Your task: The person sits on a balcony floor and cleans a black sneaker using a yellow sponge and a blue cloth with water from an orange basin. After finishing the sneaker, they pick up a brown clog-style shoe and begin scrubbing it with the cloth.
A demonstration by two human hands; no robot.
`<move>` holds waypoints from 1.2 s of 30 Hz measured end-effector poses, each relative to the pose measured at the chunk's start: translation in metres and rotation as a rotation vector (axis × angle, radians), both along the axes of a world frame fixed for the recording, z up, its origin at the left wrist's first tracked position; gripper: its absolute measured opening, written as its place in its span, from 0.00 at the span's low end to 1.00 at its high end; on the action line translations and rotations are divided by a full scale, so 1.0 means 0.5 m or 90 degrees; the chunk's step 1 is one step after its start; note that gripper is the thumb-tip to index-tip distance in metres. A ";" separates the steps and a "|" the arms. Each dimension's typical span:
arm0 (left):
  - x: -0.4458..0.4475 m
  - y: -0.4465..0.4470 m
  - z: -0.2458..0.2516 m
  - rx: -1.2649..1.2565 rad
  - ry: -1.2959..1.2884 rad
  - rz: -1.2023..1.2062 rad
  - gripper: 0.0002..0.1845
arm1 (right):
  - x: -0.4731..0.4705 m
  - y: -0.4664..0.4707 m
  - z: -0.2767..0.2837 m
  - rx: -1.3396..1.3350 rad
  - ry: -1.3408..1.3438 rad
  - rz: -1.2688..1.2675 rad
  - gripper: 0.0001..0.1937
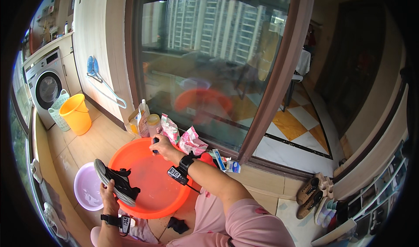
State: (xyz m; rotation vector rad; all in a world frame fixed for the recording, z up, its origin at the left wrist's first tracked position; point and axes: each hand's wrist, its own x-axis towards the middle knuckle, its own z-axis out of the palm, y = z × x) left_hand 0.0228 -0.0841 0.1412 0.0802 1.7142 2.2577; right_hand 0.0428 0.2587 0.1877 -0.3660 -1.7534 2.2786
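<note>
My left hand (pixel 109 194) grips a black sneaker (pixel 119 181) by its pale grey sole, tilted with the sole turned outward to the left. The shoe is over the left side of a large orange plastic basin (pixel 154 211), which holds cloudy liquid. My right hand (pixel 166 147) is raised over the basin's far edge, its fingers closed round a small dark object (pixel 155 146). Most of that object is hidden by the fingers, and its kind is unclear. Left of the orange basin stands a lilac basin (pixel 80 189), partly covered by the shoe and my left hand.
Behind the orange basin are a lidded plastic jar (pixel 154 124), crumpled pink-and-white packets (pixel 193 141) and small boxes (pixel 233 166) by a glass sliding door (pixel 209 67). A yellow bucket (pixel 77 114) stands left. A black cloth (pixel 177 225) lies near me; brown shoes (pixel 307 191) sit right.
</note>
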 end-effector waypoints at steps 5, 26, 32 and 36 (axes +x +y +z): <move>0.017 0.025 -0.013 0.012 -0.024 -0.032 0.28 | 0.001 -0.002 -0.002 -0.039 0.000 -0.005 0.09; 0.029 0.043 -0.019 0.068 -0.002 -0.080 0.35 | -0.081 -0.043 -0.111 0.636 -0.030 -0.053 0.17; 0.038 0.043 -0.009 0.036 0.005 -0.092 0.32 | -0.067 -0.054 -0.114 0.636 -0.143 0.032 0.17; 0.050 0.055 0.013 0.033 0.000 -0.077 0.34 | -0.056 -0.038 -0.116 0.306 -0.120 0.100 0.21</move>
